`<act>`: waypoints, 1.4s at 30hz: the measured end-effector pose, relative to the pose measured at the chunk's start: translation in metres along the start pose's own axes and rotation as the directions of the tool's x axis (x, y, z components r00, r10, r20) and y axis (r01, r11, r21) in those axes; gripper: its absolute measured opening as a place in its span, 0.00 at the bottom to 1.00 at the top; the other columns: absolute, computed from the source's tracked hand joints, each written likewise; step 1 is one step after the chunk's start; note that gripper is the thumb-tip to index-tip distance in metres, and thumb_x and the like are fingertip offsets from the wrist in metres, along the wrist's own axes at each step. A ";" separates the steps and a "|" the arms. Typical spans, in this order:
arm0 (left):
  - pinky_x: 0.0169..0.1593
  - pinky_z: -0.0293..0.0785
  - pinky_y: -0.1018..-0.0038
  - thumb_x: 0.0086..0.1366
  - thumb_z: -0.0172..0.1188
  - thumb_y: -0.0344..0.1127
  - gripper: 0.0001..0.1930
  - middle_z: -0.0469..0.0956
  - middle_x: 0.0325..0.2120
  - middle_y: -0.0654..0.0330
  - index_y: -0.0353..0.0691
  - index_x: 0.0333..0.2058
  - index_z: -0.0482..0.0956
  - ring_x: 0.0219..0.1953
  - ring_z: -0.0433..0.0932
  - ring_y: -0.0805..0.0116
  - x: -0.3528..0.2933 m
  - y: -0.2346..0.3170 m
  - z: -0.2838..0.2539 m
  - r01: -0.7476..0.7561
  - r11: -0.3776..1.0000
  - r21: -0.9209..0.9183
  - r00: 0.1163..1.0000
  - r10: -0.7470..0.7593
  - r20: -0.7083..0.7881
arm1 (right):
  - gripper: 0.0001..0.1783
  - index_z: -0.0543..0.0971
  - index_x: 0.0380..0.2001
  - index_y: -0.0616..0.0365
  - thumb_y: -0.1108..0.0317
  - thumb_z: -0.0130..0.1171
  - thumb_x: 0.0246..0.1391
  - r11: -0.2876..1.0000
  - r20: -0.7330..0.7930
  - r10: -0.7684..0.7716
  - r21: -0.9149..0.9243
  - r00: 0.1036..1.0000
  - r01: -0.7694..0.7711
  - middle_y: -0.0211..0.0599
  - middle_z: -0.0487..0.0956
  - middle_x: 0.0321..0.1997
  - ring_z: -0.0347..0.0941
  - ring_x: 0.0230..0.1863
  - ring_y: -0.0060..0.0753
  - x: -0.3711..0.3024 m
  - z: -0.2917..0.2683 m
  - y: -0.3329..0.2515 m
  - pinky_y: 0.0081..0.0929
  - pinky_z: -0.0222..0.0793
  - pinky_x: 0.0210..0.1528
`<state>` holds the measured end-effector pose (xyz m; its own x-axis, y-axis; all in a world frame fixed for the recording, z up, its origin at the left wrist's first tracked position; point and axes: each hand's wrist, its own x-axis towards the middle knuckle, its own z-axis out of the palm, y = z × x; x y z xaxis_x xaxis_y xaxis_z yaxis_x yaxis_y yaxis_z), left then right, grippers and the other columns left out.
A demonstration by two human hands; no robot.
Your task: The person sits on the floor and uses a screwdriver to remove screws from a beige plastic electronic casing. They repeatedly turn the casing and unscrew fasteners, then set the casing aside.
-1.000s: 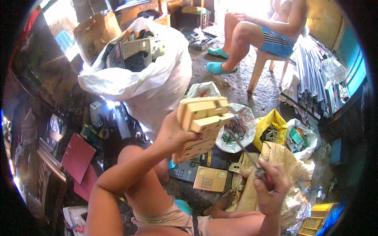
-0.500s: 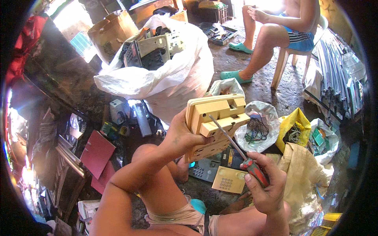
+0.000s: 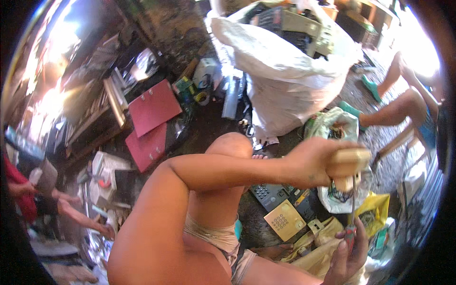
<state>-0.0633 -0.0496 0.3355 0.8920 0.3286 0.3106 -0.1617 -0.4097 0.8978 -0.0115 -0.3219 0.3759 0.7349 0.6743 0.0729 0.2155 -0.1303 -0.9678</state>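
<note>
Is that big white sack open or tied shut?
Open: the white sack has its mouth gaping, and beige plastic casings show inside it.

Screwdriver shaft (image 3: 353,205) metal; keypad panel (image 3: 288,224) — matt plastic; large sack (image 3: 285,90) — wrinkled plastic.

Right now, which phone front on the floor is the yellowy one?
The beige telephone faceplate, nearer the right hand; its neighbour, the dark keypad panel, lies farther up and left.

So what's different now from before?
The view swung left; another person's forearm appeared. The left hand moved the beige casing right and turned it. The screwdriver in the right hand points straighter up. Both stay held; the keypad panel still lies flat.
</note>
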 end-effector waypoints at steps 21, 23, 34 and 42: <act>0.55 0.80 0.63 0.49 0.73 0.27 0.44 0.85 0.46 0.43 0.45 0.69 0.71 0.49 0.87 0.51 -0.013 0.011 -0.025 0.144 0.988 0.061 0.989 -0.142 -0.031 | 0.31 0.72 0.67 0.69 0.64 0.63 0.65 0.941 0.015 0.198 0.277 0.980 -0.194 0.35 0.81 0.40 0.68 0.28 0.14 0.014 0.016 0.006 0.11 0.61 0.23; 0.56 0.80 0.64 0.49 0.72 0.25 0.45 0.85 0.48 0.44 0.48 0.69 0.71 0.50 0.86 0.55 -0.011 0.015 -0.028 0.173 0.981 0.094 0.985 -0.171 -0.024 | 0.32 0.71 0.68 0.69 0.62 0.62 0.68 0.900 0.146 0.223 0.349 0.964 -0.261 0.30 0.76 0.34 0.59 0.20 0.08 0.017 0.012 0.008 0.11 0.47 0.16; 0.57 0.79 0.68 0.49 0.70 0.21 0.45 0.86 0.49 0.49 0.51 0.69 0.72 0.51 0.84 0.67 -0.011 0.018 -0.026 0.197 0.975 0.106 0.980 -0.198 0.002 | 0.33 0.68 0.70 0.70 0.63 0.61 0.68 0.953 0.074 0.170 0.240 0.983 -0.183 0.28 0.73 0.28 0.55 0.16 0.08 0.007 0.017 0.021 0.12 0.48 0.16; 0.56 0.79 0.68 0.48 0.69 0.19 0.46 0.86 0.49 0.48 0.54 0.69 0.72 0.51 0.83 0.67 -0.011 0.020 -0.024 0.219 0.969 0.115 0.975 -0.223 0.016 | 0.32 0.66 0.70 0.69 0.62 0.59 0.70 0.859 0.180 0.239 0.418 0.954 -0.294 0.34 0.73 0.28 0.55 0.13 0.10 0.009 0.015 0.022 0.14 0.50 0.14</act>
<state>-0.0862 -0.0405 0.3576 0.9122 0.3979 0.0978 0.0877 -0.4228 0.9020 -0.0098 -0.3072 0.3520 0.6367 0.7433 -0.2051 -0.2998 -0.0064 -0.9540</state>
